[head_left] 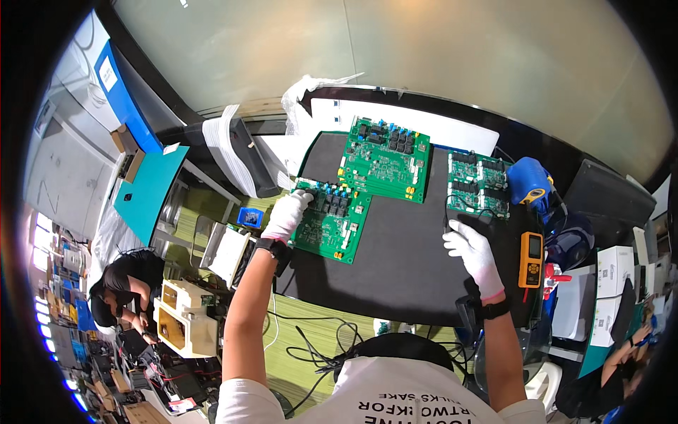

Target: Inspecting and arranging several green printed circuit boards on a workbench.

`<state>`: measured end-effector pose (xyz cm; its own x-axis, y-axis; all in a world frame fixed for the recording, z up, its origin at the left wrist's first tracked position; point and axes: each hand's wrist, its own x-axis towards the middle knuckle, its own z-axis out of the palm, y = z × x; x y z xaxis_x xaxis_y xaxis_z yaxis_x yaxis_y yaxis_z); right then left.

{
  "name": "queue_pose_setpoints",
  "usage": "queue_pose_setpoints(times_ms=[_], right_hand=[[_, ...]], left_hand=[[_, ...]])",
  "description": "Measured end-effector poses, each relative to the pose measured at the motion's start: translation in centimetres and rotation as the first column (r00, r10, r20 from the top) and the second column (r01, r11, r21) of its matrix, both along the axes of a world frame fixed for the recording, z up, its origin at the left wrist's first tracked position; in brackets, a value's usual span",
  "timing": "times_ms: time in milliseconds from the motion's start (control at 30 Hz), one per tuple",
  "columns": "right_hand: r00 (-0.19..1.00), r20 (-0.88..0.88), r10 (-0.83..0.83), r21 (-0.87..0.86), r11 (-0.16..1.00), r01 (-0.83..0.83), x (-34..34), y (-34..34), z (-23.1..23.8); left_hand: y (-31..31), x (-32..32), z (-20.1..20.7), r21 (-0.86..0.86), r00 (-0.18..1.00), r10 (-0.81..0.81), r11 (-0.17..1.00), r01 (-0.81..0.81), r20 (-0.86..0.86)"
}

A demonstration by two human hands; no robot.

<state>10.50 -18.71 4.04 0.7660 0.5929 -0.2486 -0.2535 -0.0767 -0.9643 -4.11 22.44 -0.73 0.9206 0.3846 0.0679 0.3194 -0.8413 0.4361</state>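
Observation:
My left hand (285,216), in a white glove, lies over the left edge of a large green circuit board (326,237). Its fingers are curled together at the board's upper left, by the black components. My right hand (469,247), also gloved, is closed around a thin black lead (446,223) just below a panel of small green boards (477,185). The black wire loops over that panel's lower edge. Another large green circuit board (385,161) lies behind the first one, and the two meet or overlap at a corner.
A dark mat (402,261) covers the table. On the right are an orange handheld meter (531,260) and a blue device (530,182). A small blue bin (250,217) sits left of the table, and black cables (318,353) lie on the floor. Other people work at far left and right.

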Motion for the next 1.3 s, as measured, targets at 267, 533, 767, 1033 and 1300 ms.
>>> queue_pose_setpoints(times_ms=[267, 533, 767, 1033, 1300], right_hand=[[0.999, -0.040, 0.020, 0.011, 1.000, -0.019, 0.3, 0.9, -0.7], [0.998, -0.067, 0.008, -0.029, 1.000, -0.010, 1.2, 0.9, -1.7], [0.998, -0.031, 0.054, 0.004, 0.999, -0.054, 2.2, 2.1, -1.8], [0.991, 0.128, 0.042, -0.072, 0.997, -0.033, 5.9, 4.8, -0.9], [0.944, 0.324, 0.061, -0.177, 0.984, -0.003, 10.2, 6.7, -3.0]], left_hand=[[-3.2, -0.7, 1.1, 0.220, 0.985, -0.160, 0.961, 0.169, -0.059], [-3.2, -0.9, 1.4, 0.151, 0.995, -0.093, 0.984, 0.096, -0.025], [-1.6, -1.8, -0.2, -0.022, 1.000, 0.023, 1.000, -0.023, -0.005], [-2.4, -1.6, 0.8, 0.145, 0.996, -0.084, 0.986, 0.088, -0.030], [-1.7, -0.5, 3.0, 0.145, 0.993, -0.082, 0.985, 0.094, -0.085]])
